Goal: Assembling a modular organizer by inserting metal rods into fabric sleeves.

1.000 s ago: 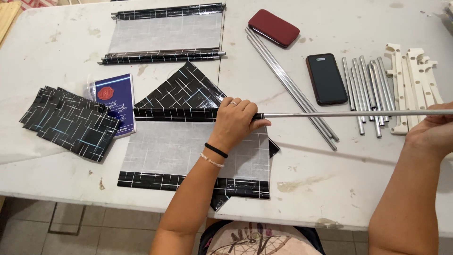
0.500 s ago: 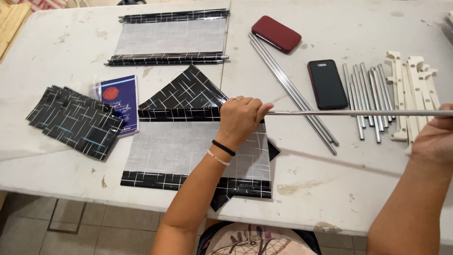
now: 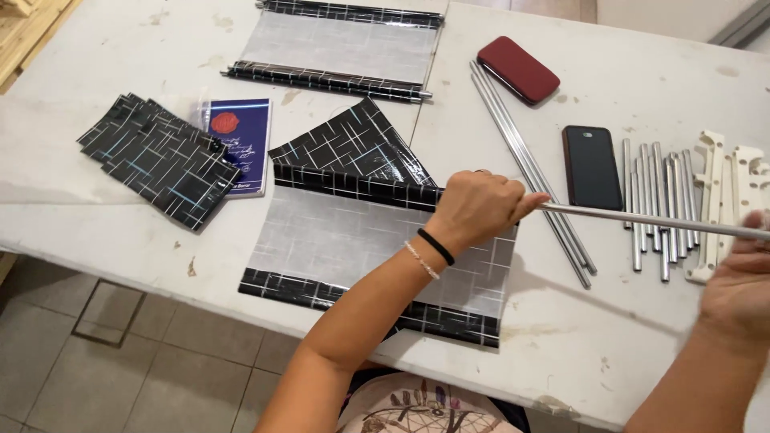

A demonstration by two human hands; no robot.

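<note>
The left hand (image 3: 475, 210) pinched the black patterned hem of a mesh panel (image 3: 377, 240) on the worktop (image 3: 609, 337), while the right hand (image 3: 742, 289), its grip closed around a metal rod (image 3: 642, 220), held it at the hem's end. One finished panel (image 3: 341, 48) lay rodded beyond; spare rods (image 3: 654, 204) waited unused.

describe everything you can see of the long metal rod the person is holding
The metal rod is thin, straight and silvery, like bare steel or aluminium. It lies nearly level above the white table, running from the fabric panel out to the right. The left hand closes around its left end at the panel's black patterned hem, so that end is hidden. The right hand meets its far end at the picture's edge, blurred; the grip there is unclear.
</note>
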